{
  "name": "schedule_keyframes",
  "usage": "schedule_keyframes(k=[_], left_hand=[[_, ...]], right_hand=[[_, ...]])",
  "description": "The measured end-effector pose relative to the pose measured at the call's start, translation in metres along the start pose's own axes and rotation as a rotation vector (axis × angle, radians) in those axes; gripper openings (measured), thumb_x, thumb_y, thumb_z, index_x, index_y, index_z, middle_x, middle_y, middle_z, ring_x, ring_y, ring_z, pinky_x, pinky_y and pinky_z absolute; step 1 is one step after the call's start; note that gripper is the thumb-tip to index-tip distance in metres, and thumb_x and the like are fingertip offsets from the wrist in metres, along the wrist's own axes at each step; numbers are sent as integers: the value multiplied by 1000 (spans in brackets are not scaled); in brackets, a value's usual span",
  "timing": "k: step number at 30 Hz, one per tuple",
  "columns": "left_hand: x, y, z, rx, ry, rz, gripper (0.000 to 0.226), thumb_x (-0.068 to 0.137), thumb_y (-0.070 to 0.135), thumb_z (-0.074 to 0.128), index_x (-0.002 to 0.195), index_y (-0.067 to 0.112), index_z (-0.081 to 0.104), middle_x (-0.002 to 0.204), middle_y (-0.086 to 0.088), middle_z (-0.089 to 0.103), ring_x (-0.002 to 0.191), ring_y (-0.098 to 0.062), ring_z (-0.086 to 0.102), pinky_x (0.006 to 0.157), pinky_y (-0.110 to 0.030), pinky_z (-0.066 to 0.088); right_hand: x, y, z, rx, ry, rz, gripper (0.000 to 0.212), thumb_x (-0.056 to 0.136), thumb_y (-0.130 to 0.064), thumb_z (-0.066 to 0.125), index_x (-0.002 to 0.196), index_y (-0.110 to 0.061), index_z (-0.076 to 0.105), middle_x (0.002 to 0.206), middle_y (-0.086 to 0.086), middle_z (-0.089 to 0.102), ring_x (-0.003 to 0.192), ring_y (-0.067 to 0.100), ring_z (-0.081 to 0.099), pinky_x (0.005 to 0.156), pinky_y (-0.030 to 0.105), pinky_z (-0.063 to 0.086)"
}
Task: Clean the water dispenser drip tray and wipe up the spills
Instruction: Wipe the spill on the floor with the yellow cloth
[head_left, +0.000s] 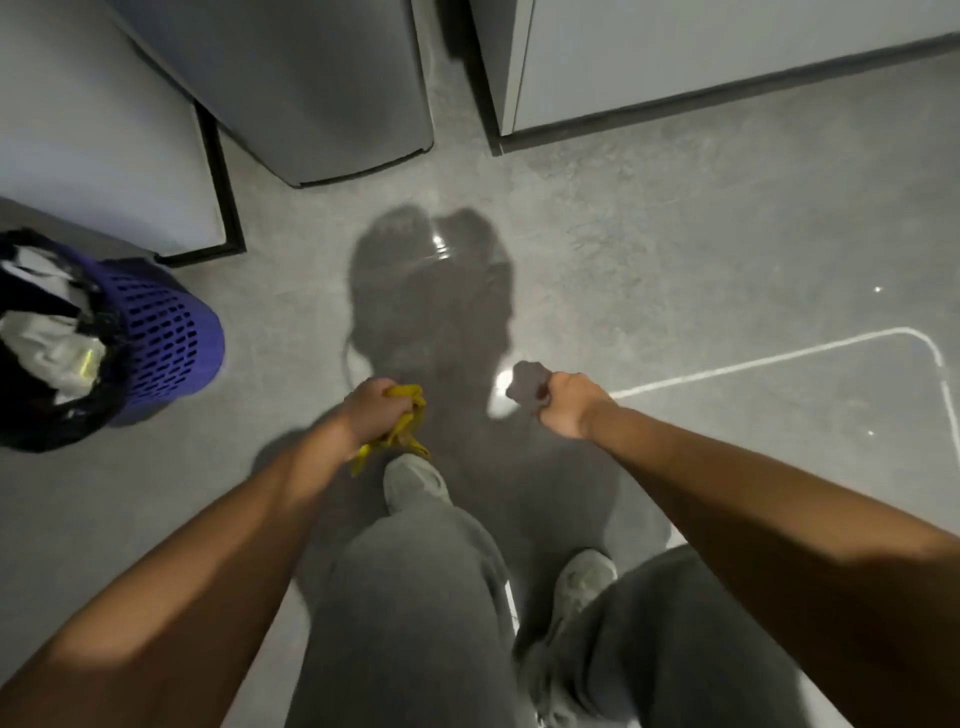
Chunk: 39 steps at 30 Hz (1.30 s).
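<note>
I am standing and looking down at a grey floor (675, 249). My left hand (371, 410) grips a bunched yellow cloth (402, 426), whose ends hang below the fist. My right hand (566, 402) is curled into a fist in the air; nothing shows in it. A tall grey appliance (322, 93) stands ahead at the top centre, only its lower body in view. On the floor in front of it a glossy patch (441, 249) glints inside my shadow. No drip tray is visible.
A purple mesh bin (166, 338) lined with a black bag and holding rubbish stands at the left. White cabinets (104, 135) flank the appliance on both sides. A white line (779, 358) is painted on the floor at the right. My feet in grey shoes (413, 486) are below my hands.
</note>
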<state>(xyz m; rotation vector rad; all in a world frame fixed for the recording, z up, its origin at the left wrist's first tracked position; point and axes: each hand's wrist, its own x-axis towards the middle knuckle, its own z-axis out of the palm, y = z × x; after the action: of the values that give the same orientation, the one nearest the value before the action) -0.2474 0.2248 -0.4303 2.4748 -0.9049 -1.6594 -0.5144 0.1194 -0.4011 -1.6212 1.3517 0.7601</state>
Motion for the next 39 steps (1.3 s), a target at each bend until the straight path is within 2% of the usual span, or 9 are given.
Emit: schedule_keyframes(k=[5, 9, 12, 15, 19, 26, 31, 35, 39], left_hand=[[-174, 45, -93, 15, 52, -58, 22, 90, 18, 72, 105, 3, 75, 103, -25, 75, 100, -39, 70, 78, -40, 50], [-315, 94, -159, 3, 59, -65, 19, 83, 27, 77, 100, 20, 70, 104, -16, 74, 101, -37, 69, 89, -44, 57], [-384, 130, -194, 9, -2, -23, 27, 81, 31, 79, 106, 25, 70, 111, -17, 74, 106, -36, 69, 96, -45, 56], [-419, 158, -216, 43, -38, 5, 27, 85, 28, 78, 111, 23, 70, 109, -14, 73, 105, -34, 68, 89, -39, 53], [-435, 193, -232, 63, -10, 43, 18, 90, 23, 75, 107, 20, 71, 102, -11, 74, 97, -32, 68, 71, -31, 47], [-425, 275, -233, 0, 60, 8, 20, 88, 11, 76, 106, 2, 76, 109, -28, 76, 103, -39, 73, 95, -52, 57], [-432, 365, -226, -133, 103, 27, 30, 73, 30, 87, 99, 16, 78, 96, -12, 80, 92, -27, 72, 86, -38, 56], [-432, 450, -231, -170, 100, 154, 18, 85, 9, 80, 90, 26, 75, 84, -1, 74, 80, -18, 67, 71, -23, 50], [-434, 534, -255, -257, 147, 258, 19, 89, 3, 76, 96, 20, 75, 78, 8, 73, 71, -7, 65, 64, -17, 50]], right_hand=[[-178, -39, -70, 169, 13, 20, 36, 95, -29, 63, 126, -14, 71, 127, 14, 71, 119, 33, 66, 102, 35, 53], [-323, -69, -144, 414, 44, 60, 9, 90, -13, 62, 90, -16, 70, 89, 11, 69, 86, 28, 63, 74, 34, 53], [-400, -76, -190, 570, 81, 111, 11, 91, -10, 59, 93, -15, 68, 77, 7, 71, 70, 21, 65, 55, 21, 46], [-447, -73, -227, 649, 127, 108, 7, 95, -14, 61, 96, -18, 67, 75, 7, 73, 64, 14, 66, 52, 21, 48], [-474, -48, -270, 805, 243, 131, 5, 94, -12, 64, 94, -13, 69, 84, 16, 75, 71, 23, 64, 62, 29, 52], [-472, 11, -346, 990, 276, 145, 7, 99, -6, 59, 101, -10, 65, 82, 15, 67, 70, 25, 58, 59, 27, 47], [-463, 41, -417, 954, 239, 91, 12, 100, -7, 60, 109, 0, 66, 94, 24, 70, 69, 25, 61, 60, 28, 45], [-451, 45, -493, 778, 270, -5, 17, 98, -9, 64, 112, -2, 69, 98, 21, 76, 84, 32, 73, 74, 41, 57], [-439, 35, -573, 674, 283, -126, 17, 100, -18, 63, 115, -10, 68, 97, 10, 76, 89, 23, 74, 80, 39, 60]])
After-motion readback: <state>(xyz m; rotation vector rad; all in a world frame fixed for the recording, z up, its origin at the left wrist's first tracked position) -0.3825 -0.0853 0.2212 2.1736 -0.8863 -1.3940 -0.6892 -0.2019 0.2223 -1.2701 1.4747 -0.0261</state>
